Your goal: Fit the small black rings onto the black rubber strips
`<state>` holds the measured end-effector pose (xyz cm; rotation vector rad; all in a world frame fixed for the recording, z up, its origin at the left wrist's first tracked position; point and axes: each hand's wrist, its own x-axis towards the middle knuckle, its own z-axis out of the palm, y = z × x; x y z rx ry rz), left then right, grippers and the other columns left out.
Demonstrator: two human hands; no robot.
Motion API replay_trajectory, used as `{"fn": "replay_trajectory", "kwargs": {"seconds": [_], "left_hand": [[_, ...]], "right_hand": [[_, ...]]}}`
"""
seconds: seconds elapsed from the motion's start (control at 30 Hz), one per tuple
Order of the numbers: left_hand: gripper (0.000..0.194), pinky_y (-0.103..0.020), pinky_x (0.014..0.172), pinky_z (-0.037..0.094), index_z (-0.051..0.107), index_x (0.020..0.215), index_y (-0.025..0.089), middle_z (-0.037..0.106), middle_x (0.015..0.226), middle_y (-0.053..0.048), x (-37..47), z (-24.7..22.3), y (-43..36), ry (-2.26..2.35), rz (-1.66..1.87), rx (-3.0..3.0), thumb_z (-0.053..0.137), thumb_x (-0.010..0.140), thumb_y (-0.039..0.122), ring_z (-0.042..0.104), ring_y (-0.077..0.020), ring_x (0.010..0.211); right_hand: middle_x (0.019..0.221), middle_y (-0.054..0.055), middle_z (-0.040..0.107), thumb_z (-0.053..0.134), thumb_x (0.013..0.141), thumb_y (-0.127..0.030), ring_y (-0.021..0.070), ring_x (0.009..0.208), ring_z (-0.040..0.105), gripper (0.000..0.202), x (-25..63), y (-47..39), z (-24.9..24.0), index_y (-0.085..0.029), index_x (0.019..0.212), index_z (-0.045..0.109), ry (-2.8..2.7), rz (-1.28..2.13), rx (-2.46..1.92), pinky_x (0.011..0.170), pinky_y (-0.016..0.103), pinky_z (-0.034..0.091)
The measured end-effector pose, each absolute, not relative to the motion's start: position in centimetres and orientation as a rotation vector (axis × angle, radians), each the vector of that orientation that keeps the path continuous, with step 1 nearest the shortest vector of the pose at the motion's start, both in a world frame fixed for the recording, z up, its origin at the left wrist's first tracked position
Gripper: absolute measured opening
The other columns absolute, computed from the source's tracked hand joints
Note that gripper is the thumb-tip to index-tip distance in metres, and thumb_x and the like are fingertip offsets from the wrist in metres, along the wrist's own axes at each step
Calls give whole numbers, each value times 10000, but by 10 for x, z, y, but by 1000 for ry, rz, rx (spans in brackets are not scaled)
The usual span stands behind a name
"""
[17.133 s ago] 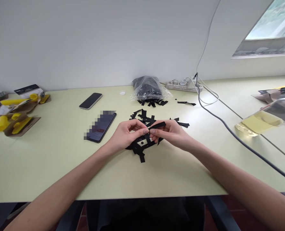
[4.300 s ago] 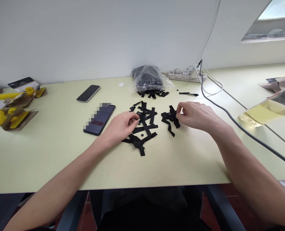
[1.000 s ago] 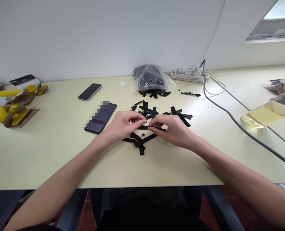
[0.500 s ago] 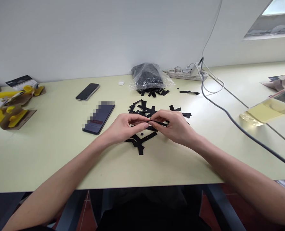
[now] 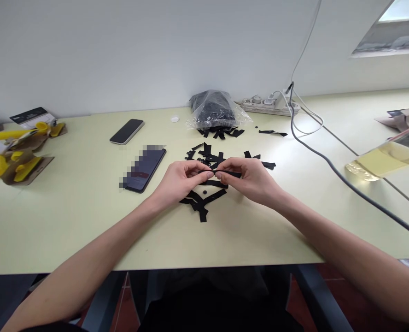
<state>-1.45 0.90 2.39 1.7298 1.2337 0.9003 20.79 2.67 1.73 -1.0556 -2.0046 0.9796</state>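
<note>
Between my two hands, over the middle of the table, is a thin black strip (image 5: 230,174). My left hand (image 5: 182,180) pinches its left part between thumb and fingers. Close against it, my right hand (image 5: 254,179) pinches the same strip, which runs back under the right fingers. Several black strips (image 5: 202,203) lie in a loose pile just below the hands, with a small round black piece (image 5: 205,192) among them. More black strips and small dark pieces (image 5: 207,151) lie behind the hands, partly hidden by the fingers.
A clear bag of black material (image 5: 213,108) stands near the wall. Two phones (image 5: 126,131) lie to the left, beyond them yellow items (image 5: 25,170) on cardboard. At right are a power strip (image 5: 270,106), a dark cable (image 5: 342,177) and a container of yellow liquid (image 5: 384,161).
The fingertips of both hands have shifted slightly on the strip, and the strip now lies straighter between them. The whole view has moved a little.
</note>
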Motion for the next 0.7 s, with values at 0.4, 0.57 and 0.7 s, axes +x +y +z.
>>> {"fn": "replay_trajectory", "kwargs": {"seconds": [0.4,0.57,0.7], "left_hand": [[261,-259,670,495,759,974,190,757,922,-41,-11,22,6,1274,914,1798,682,922,433,668,-168,807],[195,-258,637,460,730,951,198,733,861,-20,-8,23,2,1296,891,1897,648,932,374,646,-165,790],[224,-265,663,470,733,939,195,736,880,-27,-9,24,3,1273,876,1924,629,942,393,650,-170,802]], "right_hand": [[930,58,758,668,946,-366,191,798,682,197,207,28,14,-196,989,760,-1987,1052,-1034,672,309,503],[890,53,747,614,971,-348,185,772,666,207,206,27,13,-193,955,751,-2007,1040,-1035,659,306,495],[870,47,740,614,962,-328,181,762,660,192,205,25,15,-191,921,741,-2021,1013,-1046,646,298,486]]}}
